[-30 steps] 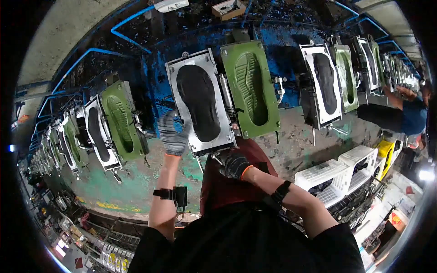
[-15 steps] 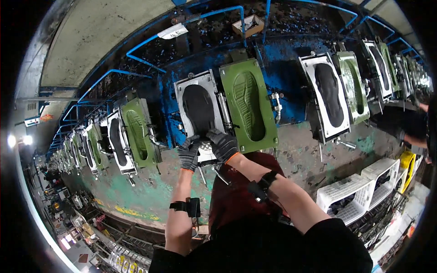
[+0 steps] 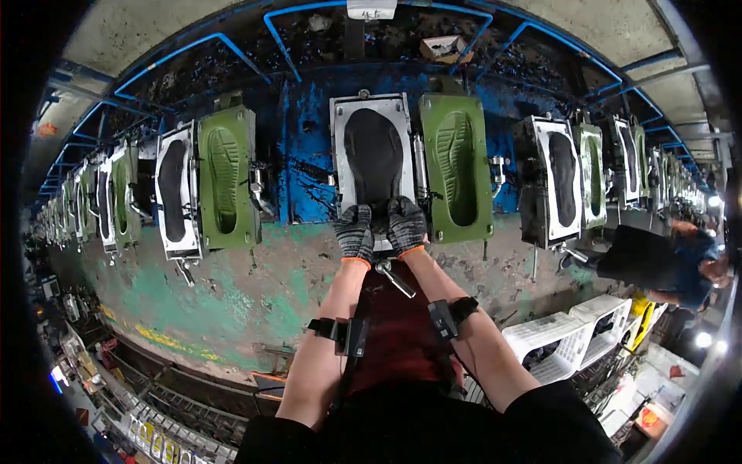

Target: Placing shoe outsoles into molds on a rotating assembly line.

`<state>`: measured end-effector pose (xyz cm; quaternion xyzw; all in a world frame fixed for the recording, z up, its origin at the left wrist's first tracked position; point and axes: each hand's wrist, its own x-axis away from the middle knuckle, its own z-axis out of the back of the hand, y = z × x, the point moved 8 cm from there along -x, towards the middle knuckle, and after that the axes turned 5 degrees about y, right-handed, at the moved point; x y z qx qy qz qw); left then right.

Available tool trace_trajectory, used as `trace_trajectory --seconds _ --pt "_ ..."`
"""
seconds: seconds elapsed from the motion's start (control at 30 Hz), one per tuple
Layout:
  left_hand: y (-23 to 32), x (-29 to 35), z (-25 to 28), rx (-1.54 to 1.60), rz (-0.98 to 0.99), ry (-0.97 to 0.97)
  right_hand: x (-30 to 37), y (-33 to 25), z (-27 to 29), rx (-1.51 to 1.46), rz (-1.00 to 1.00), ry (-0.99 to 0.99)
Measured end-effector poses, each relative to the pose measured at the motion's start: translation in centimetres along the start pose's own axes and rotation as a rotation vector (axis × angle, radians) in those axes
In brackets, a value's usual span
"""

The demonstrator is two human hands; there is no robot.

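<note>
A black shoe sole (image 3: 374, 151) lies in a silver metal mould half (image 3: 338, 124) straight in front of me. My left hand (image 3: 355, 232), in a grey knitted glove with an orange cuff, curls its fingers on the near, heel end of the sole. My right hand (image 3: 406, 226), gloved alike, grips the same end from the other side. Fingers and gloves hide most of the heel. To the right stands the green mould half (image 3: 431, 166), with a ribbed sole-shaped hollow. A metal lever (image 3: 396, 280) sticks out below the mould, between my wrists.
More open moulds stand in a row on both sides, including a green half (image 3: 247, 178) at left and a silver one (image 3: 576, 178) at right. Blue pipe rails (image 3: 286, 50) run behind. White plastic crates (image 3: 553, 348) and another person (image 3: 657, 259) are at the right.
My view has turned, so the mould sits nearer the middle and more upright. Both hands stay at the sole's heel, and more of the person at right shows.
</note>
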<state>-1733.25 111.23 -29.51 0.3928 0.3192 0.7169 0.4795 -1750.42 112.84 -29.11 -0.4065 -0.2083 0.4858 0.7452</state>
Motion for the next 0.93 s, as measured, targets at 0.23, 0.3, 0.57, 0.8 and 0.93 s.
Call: trace_trajectory --seconds 0.23,0.3,0.57,0.8,0.93 --pt "-0.9 -2.4 2.2 0.116 0.259 -0.153 3.3 -2.9 1.6 0.170 0.267 -0.573" --pt "1.2 -5.6 5.0 -0.257 0.012 -0.123 5.2 -6.3 2.9 0.184 0.332 -0.610" --pt "16.7 -7.6 -5.8 -0.880 -0.981 0.091 7.4 -6.6 3.3 0.364 0.378 -0.660" --pt "17.8 -7.8 -7.8 -1.076 -0.880 -0.112 7.5 -5.8 3.5 0.288 0.339 -0.717" --pt "18.4 -9.5 -8.5 -1.100 -0.797 -0.121 7.1 -5.1 3.5 0.244 0.366 -0.709"
